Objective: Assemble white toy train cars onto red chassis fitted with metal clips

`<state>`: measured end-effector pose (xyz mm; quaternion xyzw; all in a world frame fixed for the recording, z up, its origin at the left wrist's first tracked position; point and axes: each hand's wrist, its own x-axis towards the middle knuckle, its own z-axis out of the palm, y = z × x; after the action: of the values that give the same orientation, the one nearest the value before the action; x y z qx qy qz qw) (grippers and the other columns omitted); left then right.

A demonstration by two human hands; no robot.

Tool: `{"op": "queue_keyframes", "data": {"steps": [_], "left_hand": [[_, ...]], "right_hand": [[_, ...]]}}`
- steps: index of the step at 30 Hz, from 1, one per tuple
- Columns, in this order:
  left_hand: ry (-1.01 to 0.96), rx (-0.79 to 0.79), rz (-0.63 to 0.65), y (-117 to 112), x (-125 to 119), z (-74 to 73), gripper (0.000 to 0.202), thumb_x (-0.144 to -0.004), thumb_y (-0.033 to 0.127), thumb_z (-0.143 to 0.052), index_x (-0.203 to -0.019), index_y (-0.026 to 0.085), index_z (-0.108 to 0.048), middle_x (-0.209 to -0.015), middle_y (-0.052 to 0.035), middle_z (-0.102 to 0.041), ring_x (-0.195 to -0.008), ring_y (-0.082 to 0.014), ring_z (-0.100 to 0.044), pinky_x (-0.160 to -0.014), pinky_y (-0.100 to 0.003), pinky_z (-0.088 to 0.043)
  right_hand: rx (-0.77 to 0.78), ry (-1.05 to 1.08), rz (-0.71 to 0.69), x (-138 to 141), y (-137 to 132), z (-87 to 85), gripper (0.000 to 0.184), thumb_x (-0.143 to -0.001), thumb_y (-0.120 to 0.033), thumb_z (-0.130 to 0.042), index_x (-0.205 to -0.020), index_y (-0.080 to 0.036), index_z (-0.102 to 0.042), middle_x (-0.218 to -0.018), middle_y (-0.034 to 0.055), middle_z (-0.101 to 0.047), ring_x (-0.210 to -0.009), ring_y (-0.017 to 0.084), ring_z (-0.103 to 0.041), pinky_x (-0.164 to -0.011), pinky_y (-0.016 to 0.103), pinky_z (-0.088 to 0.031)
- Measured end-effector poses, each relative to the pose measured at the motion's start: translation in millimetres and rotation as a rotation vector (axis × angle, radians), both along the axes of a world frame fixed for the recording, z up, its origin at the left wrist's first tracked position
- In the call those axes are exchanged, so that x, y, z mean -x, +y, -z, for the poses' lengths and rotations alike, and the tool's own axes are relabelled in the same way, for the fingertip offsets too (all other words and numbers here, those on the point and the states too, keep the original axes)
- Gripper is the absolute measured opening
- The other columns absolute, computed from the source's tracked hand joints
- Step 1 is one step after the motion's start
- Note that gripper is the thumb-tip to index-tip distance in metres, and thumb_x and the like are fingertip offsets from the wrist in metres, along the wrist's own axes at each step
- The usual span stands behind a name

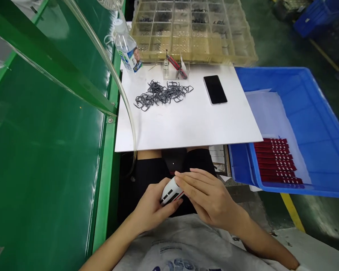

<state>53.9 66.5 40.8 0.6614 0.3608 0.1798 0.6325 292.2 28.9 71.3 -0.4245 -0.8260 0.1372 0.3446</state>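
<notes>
Seen from the white piece (pixel 172 189) at the centre of the clock, held above the lap at the near side of the white table (pixel 186 128), the left hand (pixel 151 205) lies toward seven o'clock, fingers and thumb wrapped round its side. If that grasp loosens, the piece could drop to the lap or floor. A clear tube (pixel 112 67) at eleven o'clock loops over the table's near edge; a sleeve or forearm catching it could tug it across the table. The bottle (pixel 125 45), also near eleven, could topple if the tube pulls against it. The dark loops (pixel 169 93) at twelve look tangled, so lifting one might drag others along. The right hand (pixel 211 194), at three o'clock, lays its fingers over the piece's end; its thumb is hidden, so I cannot tell whether it clamps or only rests, and uneven pressing could twist the piece. A reach toward one o'clock could nudge the phone (pixel 215 89).

Counted from the left: one tube, one bottle, one heap of loops too knotted to count, one white piece, two hands, one clear holder (pixel 169 76) at twelve, one phone, one blue bin (pixel 313 113) at two, and inside it roughly eight red strips (pixel 277 162), packed too closely for certainty.
</notes>
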Motion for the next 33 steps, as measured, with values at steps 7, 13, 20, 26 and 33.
{"op": "queue_keyframes", "data": {"steps": [7,13,20,26,33], "left_hand": [[0.083,-0.036,0.087,-5,-17,-5.7,0.019,-0.104,0.036,-0.072,-0.113,0.019,-0.066,-0.083,0.0030,-0.067,-0.067,-0.0127,-0.057,-0.062,-0.025,-0.041],[0.102,-0.158,0.057,-12,-35,-12.0,0.018,-0.105,0.035,-0.069,-0.116,0.020,-0.066,-0.085,0.0011,-0.073,-0.065,-0.0131,-0.060,-0.061,-0.025,-0.043],[0.134,-0.202,0.054,-18,-38,-7.8,0.020,-0.106,0.036,-0.069,-0.119,0.021,-0.065,-0.087,-0.0002,-0.076,-0.065,-0.0144,-0.066,-0.061,-0.026,-0.046],[0.189,-0.135,0.078,-23,-32,-3.7,0.023,-0.103,0.031,-0.071,-0.122,0.021,-0.067,-0.087,-0.0007,-0.075,-0.069,-0.0167,-0.066,-0.063,-0.027,-0.046],[-0.213,0.327,-0.113,1,24,-9.7,0.077,-0.076,0.050,-0.103,-0.143,0.030,-0.070,-0.124,-0.0113,-0.076,-0.098,-0.0314,-0.077,-0.081,-0.042,-0.064]], "right_hand": [[0.033,0.142,0.035,-13,-21,13.9,0.071,-0.104,-0.004,-0.068,-0.171,-0.021,-0.052,-0.147,0.0153,-0.078,-0.139,0.029,-0.075,-0.111,0.051,-0.070],[0.109,0.437,0.192,-9,-39,25.3,0.066,-0.106,-0.005,-0.065,-0.166,-0.031,-0.060,-0.146,0.0092,-0.079,-0.136,0.028,-0.077,-0.112,0.051,-0.070],[0.134,0.313,0.092,-19,-42,18.1,0.072,-0.108,-0.005,-0.058,-0.175,-0.029,-0.046,-0.159,0.0132,-0.070,-0.146,0.029,-0.070,-0.119,0.052,-0.066],[-0.012,0.166,0.054,-16,-38,24.5,0.076,-0.101,-0.004,-0.067,-0.174,-0.011,-0.045,-0.144,0.0243,-0.076,-0.140,0.035,-0.073,-0.114,0.053,-0.068],[0.389,0.995,0.105,-17,-8,45.5,0.051,-0.104,-0.045,-0.081,-0.149,-0.031,-0.064,-0.125,0.0090,-0.076,-0.108,0.020,-0.076,-0.094,0.033,-0.068]]}}
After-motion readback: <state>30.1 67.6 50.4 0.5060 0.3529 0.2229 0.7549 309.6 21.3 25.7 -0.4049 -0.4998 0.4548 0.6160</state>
